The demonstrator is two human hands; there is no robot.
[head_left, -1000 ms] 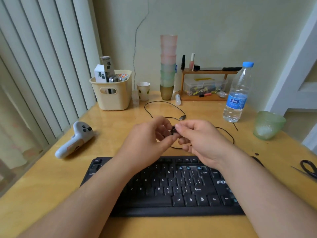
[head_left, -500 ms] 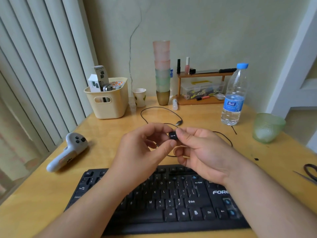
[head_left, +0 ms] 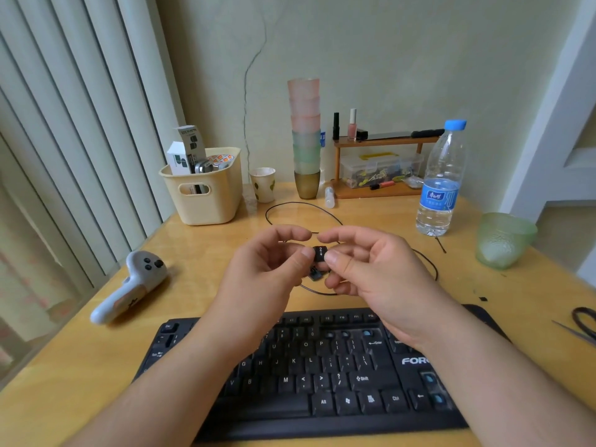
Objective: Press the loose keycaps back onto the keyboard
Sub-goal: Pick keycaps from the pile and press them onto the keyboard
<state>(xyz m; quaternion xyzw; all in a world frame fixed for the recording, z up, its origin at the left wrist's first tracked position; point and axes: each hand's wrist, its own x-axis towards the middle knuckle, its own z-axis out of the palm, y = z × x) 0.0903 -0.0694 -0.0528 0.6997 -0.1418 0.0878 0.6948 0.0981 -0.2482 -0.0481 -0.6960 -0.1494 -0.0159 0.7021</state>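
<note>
A black keyboard (head_left: 322,375) lies at the desk's near edge, partly under my forearms. Above and beyond it, both hands meet in the air. A small black keycap (head_left: 320,253) marked "2" with a down arrow is pinched between the thumb of my left hand (head_left: 267,272) and the thumb of my right hand (head_left: 364,269). Another small dark keycap (head_left: 314,274) shows just below it, tucked against my right fingers. Blue key stems show on the keyboard's right side where caps are off.
A white controller (head_left: 129,285) lies at the left. A cream basket (head_left: 206,188), paper cup, stacked cups (head_left: 305,137), small wooden shelf and water bottle (head_left: 440,182) stand at the back. A green glass bowl (head_left: 503,240) and scissors (head_left: 580,324) sit at the right. A thin black cable loops behind my hands.
The view has tilted and shifted slightly. My fingers have spread, and the keycap now faces the camera so its "2" marking shows between both thumbs.
</note>
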